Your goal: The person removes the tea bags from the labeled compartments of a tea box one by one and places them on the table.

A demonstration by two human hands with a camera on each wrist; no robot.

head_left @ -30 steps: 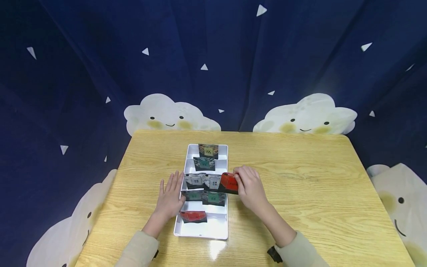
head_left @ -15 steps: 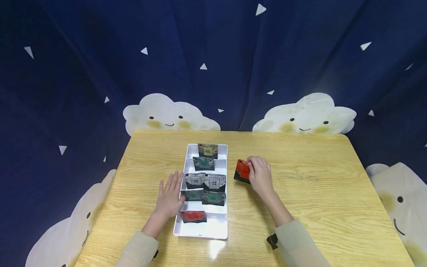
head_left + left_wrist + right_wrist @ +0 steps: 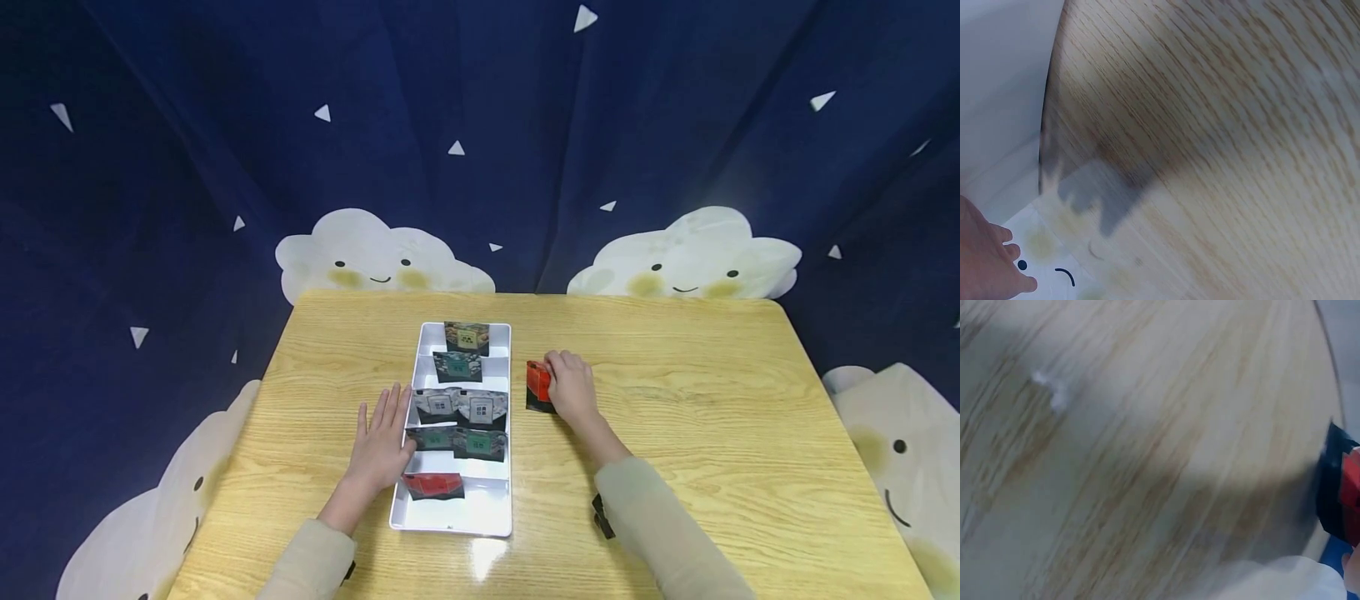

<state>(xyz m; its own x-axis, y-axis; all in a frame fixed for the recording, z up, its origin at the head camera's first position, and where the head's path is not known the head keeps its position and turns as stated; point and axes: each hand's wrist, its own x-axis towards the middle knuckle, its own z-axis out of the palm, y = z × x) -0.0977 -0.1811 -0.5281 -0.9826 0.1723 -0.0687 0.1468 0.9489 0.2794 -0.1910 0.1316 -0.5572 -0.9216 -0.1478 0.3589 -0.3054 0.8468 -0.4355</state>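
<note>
My right hand [image 3: 572, 388] pinches a red and black sachet [image 3: 537, 381] just right of the white divided tray [image 3: 487, 508]. In the right wrist view the sachet [image 3: 1329, 494] shows at the right edge. My left hand [image 3: 381, 446] rests against the tray's left side with its fingers straight, the thumb at the rim. Along the tray's compartments stand a yellow-labelled sachet [image 3: 467, 337] at the far end, then a green-labelled sachet [image 3: 457, 367]. Nearer come two grey-white sachets [image 3: 482, 409], two dark green sachets [image 3: 478, 445] and a red sachet [image 3: 433, 486] on the left of the nearest compartment.
The tray stands on a light wooden table [image 3: 697, 400], left of its middle. Wood surface extends to both sides of it. Behind the table hangs a dark blue curtain [image 3: 517, 125] with white triangles and smiling clouds.
My right hand has drawn the red and black sachet rightward, away from the tray's middle row, then shifted slightly back left beside the tray. My left hand stays in place.
</note>
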